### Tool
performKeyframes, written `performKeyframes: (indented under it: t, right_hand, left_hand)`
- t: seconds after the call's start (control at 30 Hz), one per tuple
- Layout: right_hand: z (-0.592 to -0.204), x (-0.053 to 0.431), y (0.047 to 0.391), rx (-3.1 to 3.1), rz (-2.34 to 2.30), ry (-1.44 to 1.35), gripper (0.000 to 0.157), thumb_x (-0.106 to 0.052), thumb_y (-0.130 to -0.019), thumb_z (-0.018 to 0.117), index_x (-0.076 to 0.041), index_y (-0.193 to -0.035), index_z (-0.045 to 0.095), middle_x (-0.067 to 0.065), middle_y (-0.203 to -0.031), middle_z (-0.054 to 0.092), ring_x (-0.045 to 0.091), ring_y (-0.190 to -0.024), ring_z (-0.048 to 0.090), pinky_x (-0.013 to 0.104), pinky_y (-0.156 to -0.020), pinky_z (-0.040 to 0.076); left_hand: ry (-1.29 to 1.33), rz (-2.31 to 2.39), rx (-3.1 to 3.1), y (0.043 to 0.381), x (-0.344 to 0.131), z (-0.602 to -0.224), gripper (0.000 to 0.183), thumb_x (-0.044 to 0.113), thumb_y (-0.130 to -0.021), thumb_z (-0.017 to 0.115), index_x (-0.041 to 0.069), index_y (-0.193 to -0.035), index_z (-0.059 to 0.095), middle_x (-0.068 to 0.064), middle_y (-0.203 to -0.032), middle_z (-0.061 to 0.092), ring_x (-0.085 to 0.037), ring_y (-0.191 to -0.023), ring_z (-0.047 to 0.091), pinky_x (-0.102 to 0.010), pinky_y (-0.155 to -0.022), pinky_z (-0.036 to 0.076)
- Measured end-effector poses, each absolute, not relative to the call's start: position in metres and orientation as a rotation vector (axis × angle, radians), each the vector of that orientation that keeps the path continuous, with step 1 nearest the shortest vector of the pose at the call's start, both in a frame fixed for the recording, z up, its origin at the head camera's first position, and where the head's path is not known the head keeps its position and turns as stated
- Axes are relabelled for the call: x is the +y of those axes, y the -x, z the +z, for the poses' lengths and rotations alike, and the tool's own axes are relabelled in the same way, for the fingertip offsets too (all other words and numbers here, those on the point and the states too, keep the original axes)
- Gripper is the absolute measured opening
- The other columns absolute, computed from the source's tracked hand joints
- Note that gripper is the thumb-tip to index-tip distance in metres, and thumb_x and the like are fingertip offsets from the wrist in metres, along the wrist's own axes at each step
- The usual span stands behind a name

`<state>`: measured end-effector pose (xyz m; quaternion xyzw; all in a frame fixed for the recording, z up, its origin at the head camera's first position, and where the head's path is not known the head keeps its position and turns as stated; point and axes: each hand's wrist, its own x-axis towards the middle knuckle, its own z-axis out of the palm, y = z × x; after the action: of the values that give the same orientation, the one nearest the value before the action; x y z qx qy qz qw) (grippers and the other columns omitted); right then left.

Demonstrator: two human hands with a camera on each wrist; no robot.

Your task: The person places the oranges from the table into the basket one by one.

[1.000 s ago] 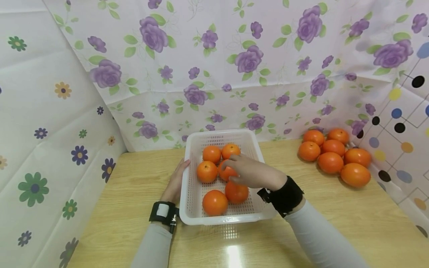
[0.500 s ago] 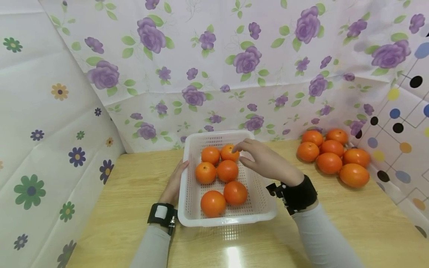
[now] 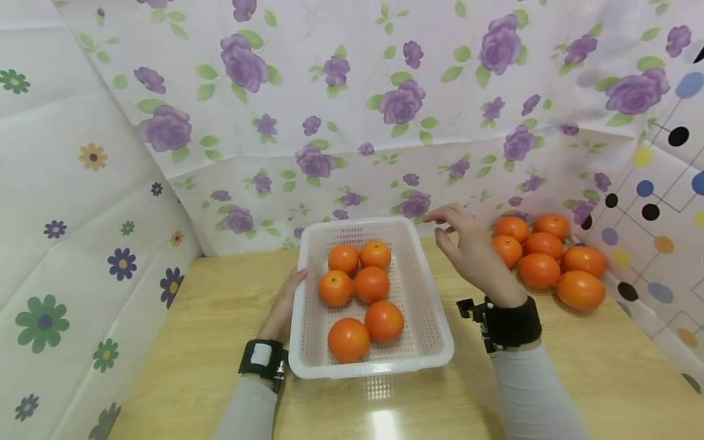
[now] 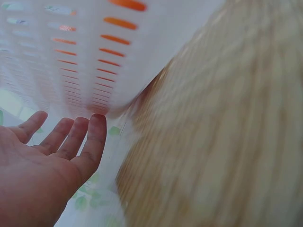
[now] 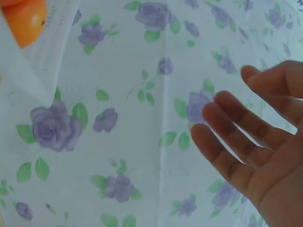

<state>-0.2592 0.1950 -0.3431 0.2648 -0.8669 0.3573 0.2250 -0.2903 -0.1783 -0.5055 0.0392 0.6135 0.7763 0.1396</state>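
A white plastic basket (image 3: pixel 371 368) with slotted walls stands on the wooden table. Inside lie several round oranges (image 3: pixel 371 285), two near the front and the others grouped towards the back. My left hand (image 3: pixel 283 305) is at the basket's left side, its fingertips against the outer wall; in the left wrist view the fingers (image 4: pixel 97 137) are spread and only slightly bent. Beyond the basket's right rim, my right hand (image 3: pixel 475 250) hangs in the air, fingers loosely bent, holding nothing. It partly covers the left edge of a pile of oranges (image 3: pixel 541 271).
That pile sits at the table's back right, against the dotted sheet (image 3: pixel 660 244). A flowered sheet (image 3: pixel 352 153) hangs behind the table (image 3: pixel 220 342), and another sheet (image 3: pixel 82 244) closes off the left side.
My right hand has moved from over the oranges in the basket, out past the right rim and towards the pile, with nothing in it. My left hand has stayed at the basket.
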Motion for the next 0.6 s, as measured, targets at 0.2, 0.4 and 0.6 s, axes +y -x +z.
performKeyframes:
  t: [0.2, 0.4, 0.6]
  right_hand:
    - [-0.349, 0.211, 0.255, -2.300, 0.999, -0.617, 0.025, 0.009, -0.100, 0.056, -0.004, -0.117, 0.068, 0.011, -0.118, 0.064, 0.029, -0.106, 0.057, 0.046, -0.087, 0.048]
    - [-0.351, 0.224, 0.254, -2.289, 0.975, -0.550, 0.025, 0.009, -0.099, 0.056, -0.002, -0.117, 0.069, 0.014, -0.118, 0.065, 0.029, -0.105, 0.059, 0.036, -0.087, 0.048]
    - [-0.353, 0.264, 0.250, -2.237, 0.958, -0.349, 0.027, 0.008, -0.098, 0.056, 0.001, -0.121, 0.069, 0.018, -0.118, 0.066, 0.028, -0.099, 0.058, 0.017, -0.085, 0.040]
  left_hand:
    - [-0.095, 2.251, 1.763, 0.287, -0.179, -0.507, 0.065, 0.054, -0.108, 0.043, 0.034, -0.165, 0.019, -0.014, -0.162, 0.034, -0.035, -0.138, 0.043, -0.054, -0.108, 0.042]
    - [-0.107, 2.248, 1.781, 0.286, -0.179, -0.509, 0.063, 0.054, -0.108, 0.042, 0.035, -0.165, 0.021, -0.015, -0.161, 0.036, -0.035, -0.136, 0.044, -0.053, -0.103, 0.046]
    - [-0.096, 2.213, 1.797, 0.286, -0.180, -0.509, 0.064, 0.058, -0.108, 0.041, 0.039, -0.165, 0.019, -0.012, -0.163, 0.033, -0.035, -0.139, 0.042, -0.053, -0.104, 0.045]
